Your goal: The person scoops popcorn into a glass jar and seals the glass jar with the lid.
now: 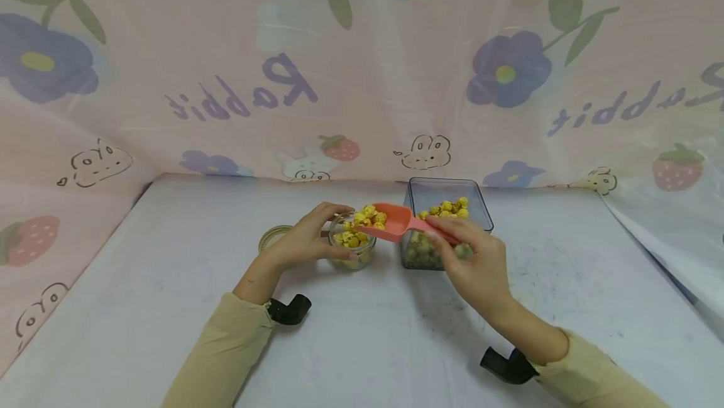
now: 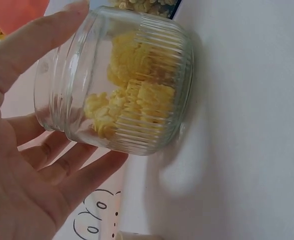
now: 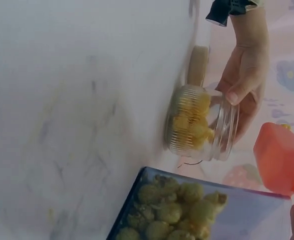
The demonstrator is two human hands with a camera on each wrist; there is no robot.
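Note:
My left hand (image 1: pixel 305 235) grips a ribbed glass jar (image 2: pixel 136 135) near its neck, thumb on one side and fingers round the other. Yellow popcorn (image 2: pixel 131 60) fills part of the jar, which stands on the table. In my right hand (image 1: pixel 477 263) is the handle of a coral-pink scoop (image 1: pixel 396 222), pinched between thumb and fingers. The scoop carries several popcorn pieces (image 1: pixel 370 216), its front lip over the jar's mouth. Behind the right hand stands a clear dark-rimmed square container (image 1: pixel 481 207) with more popcorn (image 3: pixel 169 212) in it.
A round lid (image 1: pixel 273 235) lies on the white table (image 1: pixel 351 345) left of the jar, partly behind the left hand. A patterned pink curtain (image 1: pixel 362 106) hangs behind the table. Black camera mounts (image 1: pixel 291 309) sit at both wrists.

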